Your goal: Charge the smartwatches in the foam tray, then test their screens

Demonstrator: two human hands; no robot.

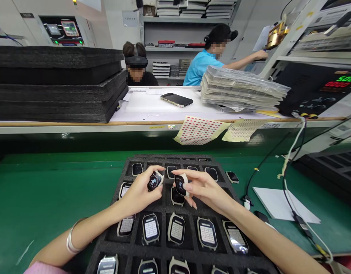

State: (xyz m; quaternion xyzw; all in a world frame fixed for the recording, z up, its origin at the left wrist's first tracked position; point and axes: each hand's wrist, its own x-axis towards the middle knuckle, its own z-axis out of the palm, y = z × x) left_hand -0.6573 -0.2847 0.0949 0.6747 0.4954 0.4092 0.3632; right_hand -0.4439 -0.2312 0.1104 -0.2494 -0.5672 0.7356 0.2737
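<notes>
My left hand is closed round a smartwatch body with a lit screen, held over a black foam tray. My right hand pinches a second watch body right beside it, fingers curled. Both hands hover above the tray's middle rows. The tray's pockets hold several watch bodies, some with lit white screens, some dark. One loose watch body lies on the green mat at the tray's right edge.
Green mat covers the bench. White paper and cables lie at right. On the raised shelf: stacked black foam trays, a phone, bagged stacks, sticker sheets. Two people work behind it. A test instrument stands right.
</notes>
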